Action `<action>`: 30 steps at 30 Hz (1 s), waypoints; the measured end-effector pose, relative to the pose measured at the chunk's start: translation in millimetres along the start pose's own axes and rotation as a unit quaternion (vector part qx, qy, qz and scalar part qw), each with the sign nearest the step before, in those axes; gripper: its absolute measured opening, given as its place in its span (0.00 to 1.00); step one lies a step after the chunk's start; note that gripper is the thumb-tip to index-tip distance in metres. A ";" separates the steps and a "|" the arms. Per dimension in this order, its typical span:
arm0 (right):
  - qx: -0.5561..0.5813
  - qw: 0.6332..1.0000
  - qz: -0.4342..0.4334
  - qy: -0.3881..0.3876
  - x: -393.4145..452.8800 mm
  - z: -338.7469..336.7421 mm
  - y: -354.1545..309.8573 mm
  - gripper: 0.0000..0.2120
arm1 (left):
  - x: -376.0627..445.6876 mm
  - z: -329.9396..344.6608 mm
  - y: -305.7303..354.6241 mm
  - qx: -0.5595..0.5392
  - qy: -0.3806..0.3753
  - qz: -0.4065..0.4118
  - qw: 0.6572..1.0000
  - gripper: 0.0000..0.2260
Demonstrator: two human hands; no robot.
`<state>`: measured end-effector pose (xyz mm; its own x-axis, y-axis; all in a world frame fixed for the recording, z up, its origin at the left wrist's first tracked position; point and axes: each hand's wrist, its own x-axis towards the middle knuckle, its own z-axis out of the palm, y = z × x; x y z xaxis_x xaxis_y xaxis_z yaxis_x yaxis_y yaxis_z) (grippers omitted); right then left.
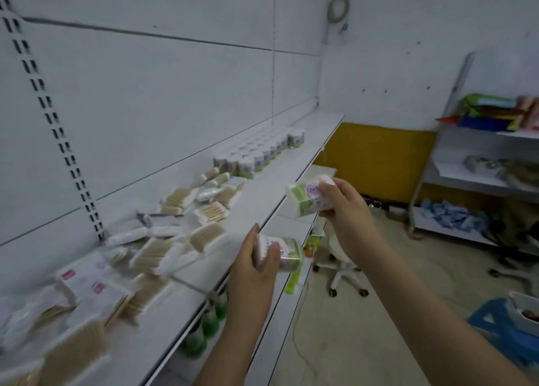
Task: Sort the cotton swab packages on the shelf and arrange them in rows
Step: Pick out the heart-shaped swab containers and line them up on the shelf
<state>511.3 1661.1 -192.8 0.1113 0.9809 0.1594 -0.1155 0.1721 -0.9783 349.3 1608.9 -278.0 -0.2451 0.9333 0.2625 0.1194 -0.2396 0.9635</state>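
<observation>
Two round tubs of cotton swabs are in the hands, both held in the air just past the front edge of the shelf (262, 207); the left hand (256, 266) has its fingers wrapped around a tub lying on its side (284, 254), and the right hand (341, 204) grips a tilted tub (306, 196) by one end, fingers closed on it.

The risk, as I judge it, is a drop; neither tub is over the shelf, so a loose grip would send it to the floor, and the right tub is held only at its end. A second risk is at the far row of upright tubs (262, 152); they stand close, touching each other, so a careless placing could knock some down. A reaching arm could also sweep the loose flat packs (175, 234), which lie in a disordered heap on the middle and near part of the shelf; some lie near the front edge.

About the contents: the flat packs are clear and show wooden sticks inside; the left tub seems clear and full of white swabs, but the blur makes this uncertain; whether the lids are tight, I cannot tell.
</observation>
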 end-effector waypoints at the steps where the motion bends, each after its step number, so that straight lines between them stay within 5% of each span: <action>1: -0.004 1.000 -0.004 -0.002 25.3 -3.9 6.2 0.14 | 22.6 16.1 -5.0 -0.005 0.003 0.005 1.000 0.25; 9: -0.076 0.994 -0.074 0.015 240.6 -30.7 5.8 0.15 | 213.2 139.3 -23.9 -0.039 0.040 0.004 0.998 0.30; 20: -0.176 0.970 -0.145 -0.083 475.5 -88.7 85.5 0.21 | 373.5 240.0 -81.0 0.141 0.079 0.075 0.984 0.24; 26: -0.263 0.901 -0.266 -0.220 607.6 -82.0 154.2 0.19 | 462.4 282.1 -115.7 0.308 0.136 0.147 0.930 0.19; 30: -0.322 0.806 -0.389 -0.307 651.5 -66.5 185.2 0.22 | 497.3 298.4 -127.4 0.422 0.168 0.132 0.881 0.21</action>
<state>628.1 2326.0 -279.0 -0.6308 0.4914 0.6005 0.3114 0.8692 -0.3842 499.3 2183.4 -286.0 -0.3555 0.7083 0.6098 0.8537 -0.0197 0.5205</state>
